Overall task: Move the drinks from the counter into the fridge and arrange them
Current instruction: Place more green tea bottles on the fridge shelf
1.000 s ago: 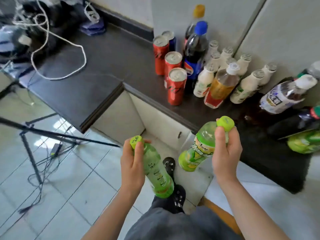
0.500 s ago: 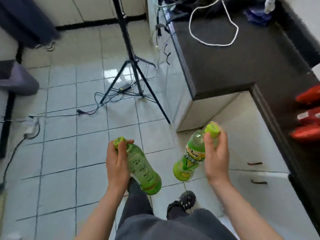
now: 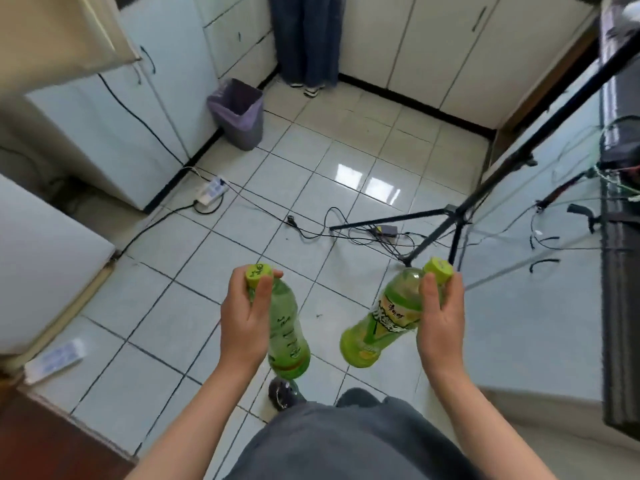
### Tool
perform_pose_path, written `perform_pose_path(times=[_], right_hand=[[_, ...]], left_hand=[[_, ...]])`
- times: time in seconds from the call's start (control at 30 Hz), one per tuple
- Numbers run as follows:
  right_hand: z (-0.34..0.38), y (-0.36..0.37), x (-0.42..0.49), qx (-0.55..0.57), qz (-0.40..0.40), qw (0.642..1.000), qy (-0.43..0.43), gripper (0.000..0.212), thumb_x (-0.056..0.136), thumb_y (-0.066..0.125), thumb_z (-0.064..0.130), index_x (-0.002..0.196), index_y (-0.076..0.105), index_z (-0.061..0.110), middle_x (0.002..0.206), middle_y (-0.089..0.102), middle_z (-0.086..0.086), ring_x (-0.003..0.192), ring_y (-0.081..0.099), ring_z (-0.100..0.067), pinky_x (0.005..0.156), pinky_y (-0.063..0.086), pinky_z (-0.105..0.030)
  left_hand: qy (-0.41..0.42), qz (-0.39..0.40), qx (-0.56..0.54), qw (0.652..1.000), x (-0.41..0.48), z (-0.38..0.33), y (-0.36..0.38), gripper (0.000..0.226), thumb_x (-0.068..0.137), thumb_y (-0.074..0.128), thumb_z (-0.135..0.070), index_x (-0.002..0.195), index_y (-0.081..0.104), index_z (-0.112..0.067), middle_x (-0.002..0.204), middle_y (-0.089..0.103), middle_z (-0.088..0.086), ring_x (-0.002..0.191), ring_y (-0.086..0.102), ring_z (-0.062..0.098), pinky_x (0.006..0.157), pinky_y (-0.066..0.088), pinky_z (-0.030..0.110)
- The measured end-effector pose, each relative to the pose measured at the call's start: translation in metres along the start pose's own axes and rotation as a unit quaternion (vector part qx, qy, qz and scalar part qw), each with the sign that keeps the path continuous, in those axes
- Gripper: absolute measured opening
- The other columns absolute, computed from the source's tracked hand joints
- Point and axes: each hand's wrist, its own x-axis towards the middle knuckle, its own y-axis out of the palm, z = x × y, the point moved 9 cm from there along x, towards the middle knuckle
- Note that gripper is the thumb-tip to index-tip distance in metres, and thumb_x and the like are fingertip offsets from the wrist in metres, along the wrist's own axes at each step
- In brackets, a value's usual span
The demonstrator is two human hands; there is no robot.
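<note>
My left hand (image 3: pixel 244 320) grips a green drink bottle (image 3: pixel 289 336) by the neck, just under its yellow-green cap, and the bottle hangs base down over the floor. In my right hand (image 3: pixel 441 320) a second green bottle (image 3: pixel 384 320) with a printed label is held by its neck, tilted so its base points left and down. Both bottles are above the tiled floor, in front of my legs. A white fridge (image 3: pixel 41 271) stands at the left edge, with its door shut as far as I can see. The dark counter (image 3: pixel 620 306) runs along the right edge; no drinks on it are in view.
A black tripod (image 3: pixel 460 209) stands right of centre with cables and a power adapter (image 3: pixel 384 231) on the tiles. A power strip (image 3: pixel 211 191) and a purple-lined bin (image 3: pixel 237 114) sit farther left. A person's legs (image 3: pixel 304 39) stand at the far wall.
My view has swung left, away from the counter and its drinks, to the open floor and the fridge side. Both hands keep the same grip on the green bottles.
</note>
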Motion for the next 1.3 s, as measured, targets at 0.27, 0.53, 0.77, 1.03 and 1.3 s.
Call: perform_pose_path(times=[0.27, 0.53, 0.77, 1.03, 1.3], right_hand=[[0.048, 0.169, 0.072, 0.004, 0.189, 0.981, -0.045, 0.016, 0.090, 0.048, 0.036, 0.103, 0.055, 0.030, 0.086, 0.058, 0.026, 0.080, 0.055, 0.006, 0.069, 0.043, -0.007], [0.087, 0.342, 0.143, -0.017, 0.359, 0.928, -0.094, 0.018, 0.087, 0.050, 0.036, 0.095, 0.054, 0.052, 0.090, 0.061, 0.019, 0.086, 0.058, -0.007, 0.076, 0.047, -0.023], [0.119, 0.480, 0.164, -0.029, 0.479, 0.868, -0.128, 0.011, 0.083, 0.045, 0.050, 0.092, 0.051, 0.050, 0.085, 0.056, 0.020, 0.078, 0.053, -0.001, 0.067, 0.041, -0.010], [0.124, 0.605, 0.123, -0.033, 0.555, 0.823, -0.113, 0.006, 0.087, 0.048, 0.044, 0.089, 0.053, 0.045, 0.082, 0.056, 0.024, 0.075, 0.053, 0.006, 0.063, 0.041, -0.005], [0.152, 0.721, 0.034, -0.036, 0.525, 0.842, -0.119, 0.005, 0.089, 0.046, 0.033, 0.088, 0.050, 0.035, 0.082, 0.053, 0.012, 0.074, 0.051, 0.004, 0.066, 0.040, -0.008]], left_hand=[[-0.064, -0.176, -0.015, 0.982, 0.074, 0.035, -0.095, 0.018, 0.094, 0.045, -0.050, 0.094, 0.055, -0.036, 0.097, 0.068, -0.018, 0.086, 0.061, -0.003, 0.070, 0.043, 0.005], [-0.110, -0.326, -0.026, 0.939, 0.166, 0.044, -0.163, 0.017, 0.089, 0.042, -0.058, 0.086, 0.055, -0.048, 0.097, 0.068, -0.013, 0.083, 0.062, 0.006, 0.072, 0.046, 0.024], [-0.131, -0.459, -0.024, 0.878, 0.202, 0.046, -0.226, 0.024, 0.093, 0.040, -0.047, 0.095, 0.055, -0.029, 0.093, 0.065, -0.023, 0.079, 0.058, -0.003, 0.066, 0.045, 0.008], [-0.185, -0.551, -0.052, 0.812, 0.190, 0.082, -0.312, 0.016, 0.100, 0.041, -0.034, 0.094, 0.055, -0.028, 0.086, 0.065, -0.019, 0.073, 0.057, -0.002, 0.063, 0.045, 0.009], [-0.173, -0.554, -0.068, 0.812, 0.196, 0.108, -0.449, 0.022, 0.092, 0.041, -0.042, 0.096, 0.056, -0.026, 0.092, 0.063, -0.006, 0.075, 0.058, -0.005, 0.063, 0.044, 0.006]])
